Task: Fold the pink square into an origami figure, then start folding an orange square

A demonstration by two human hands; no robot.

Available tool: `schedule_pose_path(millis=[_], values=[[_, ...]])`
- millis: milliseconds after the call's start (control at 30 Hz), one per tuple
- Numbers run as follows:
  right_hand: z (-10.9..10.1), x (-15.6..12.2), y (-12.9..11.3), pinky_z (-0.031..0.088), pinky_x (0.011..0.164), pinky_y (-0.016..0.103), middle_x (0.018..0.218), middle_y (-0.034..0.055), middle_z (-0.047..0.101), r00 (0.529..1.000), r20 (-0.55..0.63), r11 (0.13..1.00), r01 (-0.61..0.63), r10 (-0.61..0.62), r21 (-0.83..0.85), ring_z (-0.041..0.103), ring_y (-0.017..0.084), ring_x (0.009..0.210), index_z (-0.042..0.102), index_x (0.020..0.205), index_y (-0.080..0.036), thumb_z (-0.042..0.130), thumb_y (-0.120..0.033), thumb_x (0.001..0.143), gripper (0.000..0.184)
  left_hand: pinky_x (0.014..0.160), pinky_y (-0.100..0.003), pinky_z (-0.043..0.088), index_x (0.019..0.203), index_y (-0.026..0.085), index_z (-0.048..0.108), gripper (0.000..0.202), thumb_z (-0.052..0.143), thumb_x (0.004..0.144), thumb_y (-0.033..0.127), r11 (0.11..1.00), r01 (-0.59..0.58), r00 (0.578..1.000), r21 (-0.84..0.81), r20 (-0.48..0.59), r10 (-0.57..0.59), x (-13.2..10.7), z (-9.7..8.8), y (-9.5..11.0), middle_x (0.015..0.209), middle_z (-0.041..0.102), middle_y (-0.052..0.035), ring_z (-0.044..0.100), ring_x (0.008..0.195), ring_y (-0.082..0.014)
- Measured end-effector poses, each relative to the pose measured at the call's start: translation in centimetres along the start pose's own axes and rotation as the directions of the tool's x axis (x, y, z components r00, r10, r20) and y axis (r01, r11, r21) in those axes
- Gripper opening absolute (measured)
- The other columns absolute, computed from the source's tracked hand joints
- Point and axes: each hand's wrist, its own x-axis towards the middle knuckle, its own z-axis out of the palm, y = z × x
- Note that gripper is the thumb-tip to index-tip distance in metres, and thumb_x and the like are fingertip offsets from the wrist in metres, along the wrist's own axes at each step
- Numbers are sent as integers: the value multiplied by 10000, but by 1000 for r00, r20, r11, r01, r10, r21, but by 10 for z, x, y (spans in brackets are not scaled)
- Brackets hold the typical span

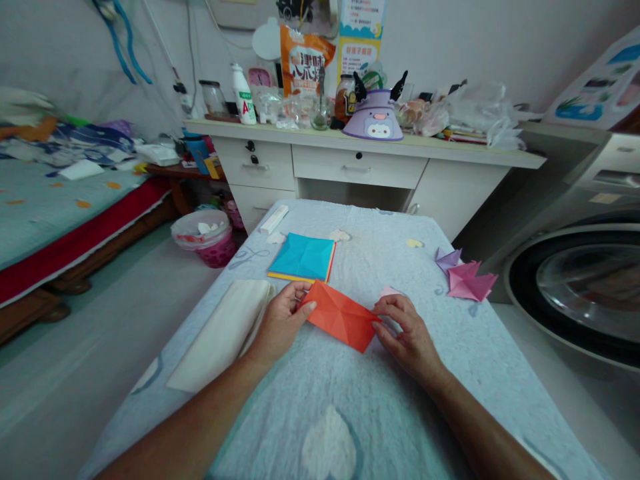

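Note:
A sheet of red-orange origami paper (341,313), folded to an oblong and marked with crossing creases, is held up just above the cloth-covered table. My left hand (285,313) pinches its upper left end between thumb and fingers. At its right corner, the thumb and fingers of my right hand (405,327) close on the edge. Beyond the paper lies a stack of coloured sheets (305,257), creased blue on top with yellow and red edges below. Part of a small pale pink paper (389,291) shows behind my right hand.
Pink (470,281) and purple folded papers (449,259) lie at the table's right edge. A folded white cloth or paper (220,333) is beside my left forearm. A small white box (275,219) sits at the far left. A washing machine (590,253) stands right, a bin (213,243) left.

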Motion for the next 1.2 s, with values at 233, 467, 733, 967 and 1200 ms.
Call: schedule_pose_path(millis=[233,467,733,967,1200], values=[[3,2,-1,450,810,390,939,54,575,1000,-16,998,21,-22,-60,536,220,929,599,891,-245,570,-118,833,143,750,-263,495,1153,202,538,328,585,829,227,989,-57,998,135,27,54,-2,0,-3,949,639,-25,636,847,-157],[-1,3,-8,429,773,355,833,36,575,999,43,999,14,-13,-35,527,197,835,528,823,-222,511,-75,818,147,1064,-455,358,1309,223,451,572,621,770,135,705,-330,925,628,68,373,-8,3,2,1298,449,-106,432,1245,-263],[1,1,-14,446,753,350,837,47,585,997,73,999,25,-27,25,546,203,821,511,861,-229,490,-126,845,107,983,-445,385,1385,240,410,556,571,861,147,295,-500,787,814,285,547,-19,9,6,1398,474,-110,484,1133,-277],[0,0,-17,441,817,396,893,62,606,983,168,995,57,-69,76,549,226,894,540,903,-235,526,-214,871,41,756,-374,382,1234,202,571,321,494,925,169,191,-620,721,761,456,522,-21,10,10,1097,682,-78,555,888,-215],[-3,0,-16,419,913,437,1067,94,589,968,230,987,63,-96,145,525,271,1037,544,1109,-224,526,-338,844,289,696,-353,353,895,197,662,179,489,918,157,187,-597,736,780,439,515,-23,8,14,870,656,-46,547,797,-194]])
